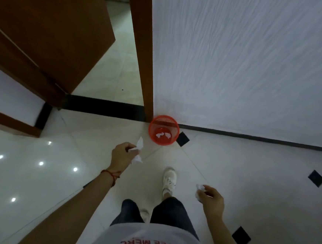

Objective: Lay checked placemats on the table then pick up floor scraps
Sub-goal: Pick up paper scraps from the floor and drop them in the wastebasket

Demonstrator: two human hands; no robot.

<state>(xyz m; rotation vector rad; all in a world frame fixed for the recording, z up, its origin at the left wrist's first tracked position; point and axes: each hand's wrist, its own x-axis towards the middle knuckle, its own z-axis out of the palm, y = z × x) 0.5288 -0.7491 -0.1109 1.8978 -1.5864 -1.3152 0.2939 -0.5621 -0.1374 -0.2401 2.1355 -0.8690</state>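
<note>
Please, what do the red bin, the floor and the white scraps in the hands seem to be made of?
Red bin: probably plastic, with mesh walls you can see through and an even bright colour.
Floor: glossy tile, likely ceramic; it mirrors the ceiling lights and shows joint lines and black diamond insets.
Scraps in the left hand and right hand: likely paper or tissue, white, matte and crumpled.

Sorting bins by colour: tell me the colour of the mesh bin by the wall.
Red-orange bin, shown in the head view.
</note>
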